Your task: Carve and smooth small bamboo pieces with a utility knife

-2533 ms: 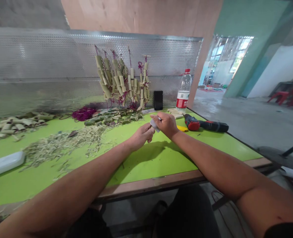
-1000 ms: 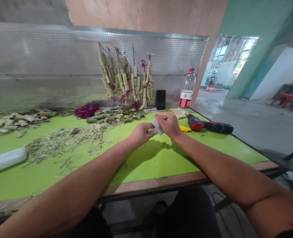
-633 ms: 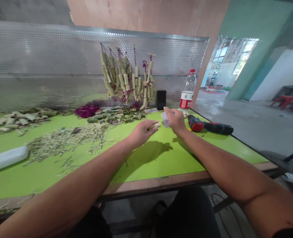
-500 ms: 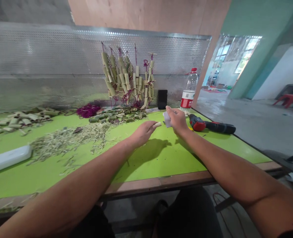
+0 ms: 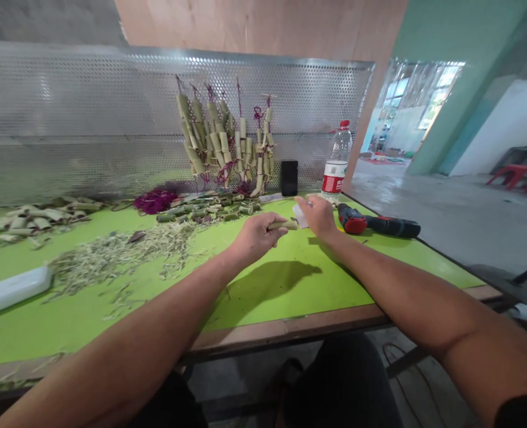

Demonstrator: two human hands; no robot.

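Though close together above the green-topped desk [image 5: 326, 291], left hand [image 5: 257, 238] and right hand [image 5: 319, 217] apart, not touching each other. Left hand curled shut around a short bamboo piece [image 5: 284, 225], its pale end sticking out past the fingers, lying almost level and pointing toward the other hand, its tip just beside a folded white sheet [image 5: 300, 217]. Right hand pinching that sheet between thumb and fingers, its material too small to tell, both held just off the desk near its far edge.

Just right of right hand, a red-and-black cordless drill [image 5: 370, 226] lying on its side. Beyond that hand, a plastic bottle [image 5: 335, 167] with a red label, upright, and a black rectangular block [image 5: 289, 178] standing against a perforated metal panel [image 5: 67, 119]. Along that panel, bamboo pieces tied with purple cord [image 5: 214, 139], propped upright in bunches. To the left of left hand, a heap of green bamboo pieces [image 5: 205, 209], a purple cord tangle [image 5: 155, 201], a spread of pale bamboo shavings [image 5: 121, 261], a row of cut bamboo lengths [image 5: 31, 220] and a white bar [image 5: 11, 291].
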